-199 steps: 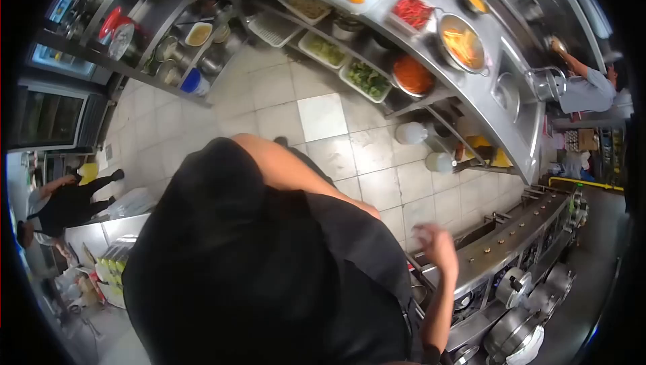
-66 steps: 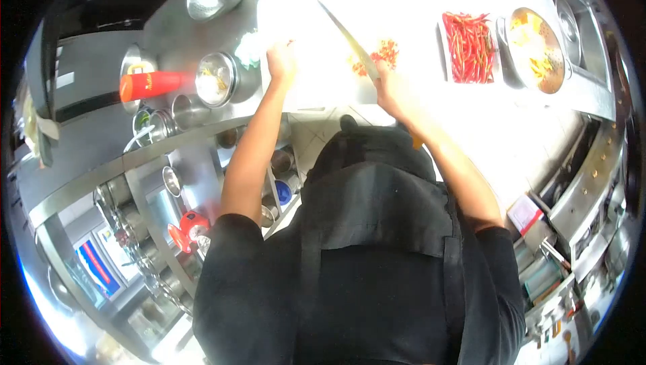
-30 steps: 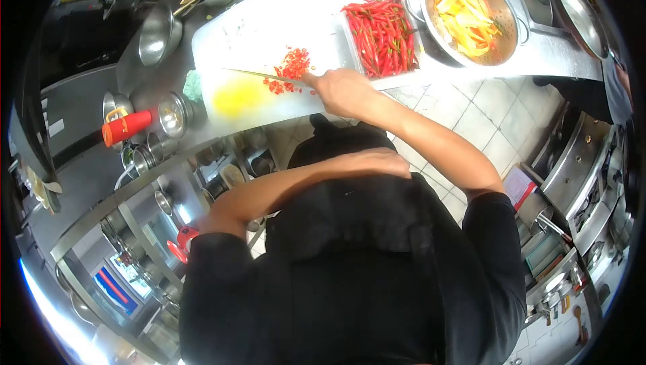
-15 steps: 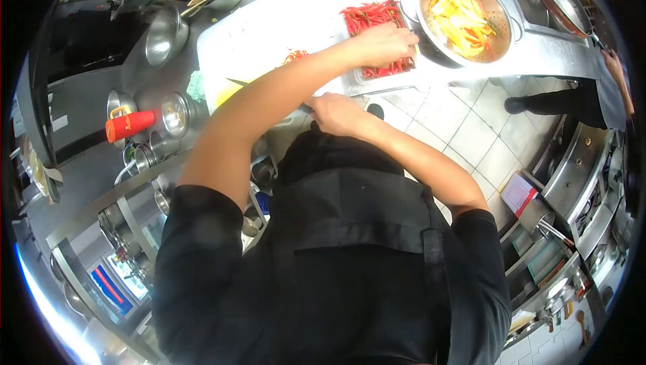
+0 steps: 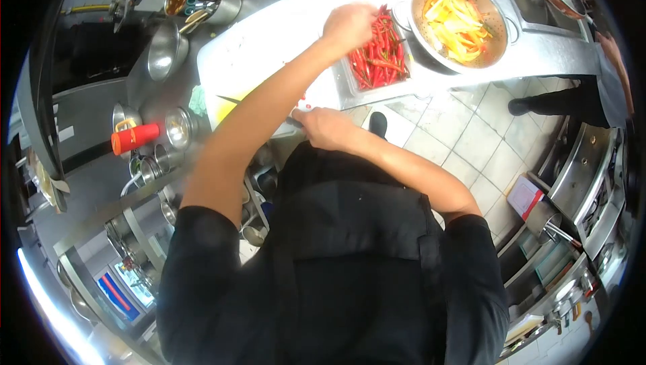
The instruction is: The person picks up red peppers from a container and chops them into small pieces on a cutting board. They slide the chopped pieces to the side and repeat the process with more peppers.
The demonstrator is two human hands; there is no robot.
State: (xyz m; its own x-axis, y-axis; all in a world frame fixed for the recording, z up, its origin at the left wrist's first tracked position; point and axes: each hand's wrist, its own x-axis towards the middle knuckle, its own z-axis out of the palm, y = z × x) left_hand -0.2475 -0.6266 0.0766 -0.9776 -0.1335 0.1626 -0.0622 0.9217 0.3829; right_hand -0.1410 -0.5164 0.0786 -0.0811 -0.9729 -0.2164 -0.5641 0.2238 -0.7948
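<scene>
My left hand [image 5: 350, 27] reaches across the board to the left edge of a clear container [image 5: 351, 82]. Its fingers are curled at the red chillies [image 5: 382, 58] that fill the container; whatever they hold is hidden. Lower down, at the board's near edge, my right hand [image 5: 326, 128] is closed around what looks like a knife handle, mostly covered by the fingers; my left forearm hides what lies beyond. Small cut red pieces [image 5: 304, 104] lie just past the right hand on the white cutting board [image 5: 249, 45].
A colander [image 5: 418, 35] of yellow-orange strips stands right of the chillies. A dark pointed thing [image 5: 227, 100] lies by a yellow surface [image 5: 224, 110] at the board's left. Steel bowls [image 5: 165, 48] and a red bottle [image 5: 134, 139] sit further left. Another person [image 5: 602, 99] stands at right.
My left hand has moved left, from over the right side of the chilli container to its left edge. My right hand has shifted slightly down and left in view, still closed.
</scene>
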